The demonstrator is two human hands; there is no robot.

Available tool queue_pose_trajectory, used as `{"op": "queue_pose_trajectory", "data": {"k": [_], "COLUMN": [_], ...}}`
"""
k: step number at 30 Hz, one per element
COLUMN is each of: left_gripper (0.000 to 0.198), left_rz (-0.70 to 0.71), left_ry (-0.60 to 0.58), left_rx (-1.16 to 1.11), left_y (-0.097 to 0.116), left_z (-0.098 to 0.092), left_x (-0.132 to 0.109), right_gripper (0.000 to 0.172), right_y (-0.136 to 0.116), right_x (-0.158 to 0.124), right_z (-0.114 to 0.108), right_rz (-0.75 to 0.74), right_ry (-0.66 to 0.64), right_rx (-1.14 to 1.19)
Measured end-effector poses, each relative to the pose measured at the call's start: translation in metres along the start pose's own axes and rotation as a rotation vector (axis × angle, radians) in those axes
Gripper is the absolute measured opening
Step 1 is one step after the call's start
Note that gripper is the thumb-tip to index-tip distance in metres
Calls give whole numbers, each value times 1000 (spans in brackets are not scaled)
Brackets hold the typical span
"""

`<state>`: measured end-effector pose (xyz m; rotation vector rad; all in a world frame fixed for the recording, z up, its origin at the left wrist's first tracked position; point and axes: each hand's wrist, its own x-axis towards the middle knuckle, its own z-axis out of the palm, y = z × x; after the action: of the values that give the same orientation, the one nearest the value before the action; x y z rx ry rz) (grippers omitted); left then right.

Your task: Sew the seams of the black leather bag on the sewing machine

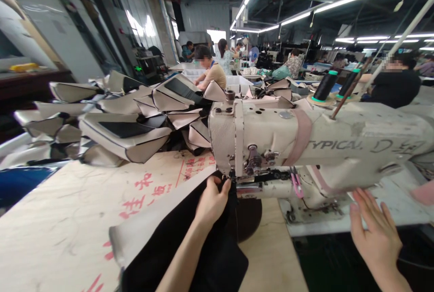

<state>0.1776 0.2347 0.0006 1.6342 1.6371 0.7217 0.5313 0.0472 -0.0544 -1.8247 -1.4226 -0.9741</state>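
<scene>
My left hand (213,199) pinches the edge of a black fabric piece (217,251) close under the needle end of a white sewing machine (264,134). Joined to or lying along the black fabric is a light beige panel (149,224); I cannot tell which. My right hand (376,233) is open, fingers stretched out, by the lower edge of the machine's body. Whether its fingertips touch the machine is unclear. Pink-handled thread snips (296,182) hang on the machine between the hands. The needle itself is hidden behind the machine head and my fingers.
A wooden board (101,201) with red writing forms the work surface. Beyond it lies a heap of beige and black sewn covers (125,134). Black thread cones (324,86) stand behind the machine. Several people work farther back, one in a tan shirt (217,75).
</scene>
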Motion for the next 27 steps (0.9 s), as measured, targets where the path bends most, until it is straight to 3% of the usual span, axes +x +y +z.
{"op": "queue_pose_trajectory", "data": {"k": [2,4,7,11,14,18,27], "left_gripper": [34,33,34,33,32,31,34], "left_rz": [-4,-4,3,24,38,42,41], "left_ry": [-11,-15,-13,-6,9,2,8], "left_rx": [11,13,11,11,1,21,61], "left_y": [0,-1,-1,-1,-1,-1,0], "left_z": [0,0,0,0,0,1,1], "left_x": [-1,-2,-1,-1,-1,-1,-1], "right_gripper": [34,27,23,26,30,25,36], "right_y": [0,-16,-80,-200,-259,-282,-311], "right_x": [23,40,47,46,55,63,62], "right_z": [-13,-24,-29,-6,18,36,49], "right_rz": [34,94,256,272,348,754,1361], "right_ry": [22,54,24,-577,-706,-682,-626], "right_rx": [-5,43,314,765,874,1066,1384]}}
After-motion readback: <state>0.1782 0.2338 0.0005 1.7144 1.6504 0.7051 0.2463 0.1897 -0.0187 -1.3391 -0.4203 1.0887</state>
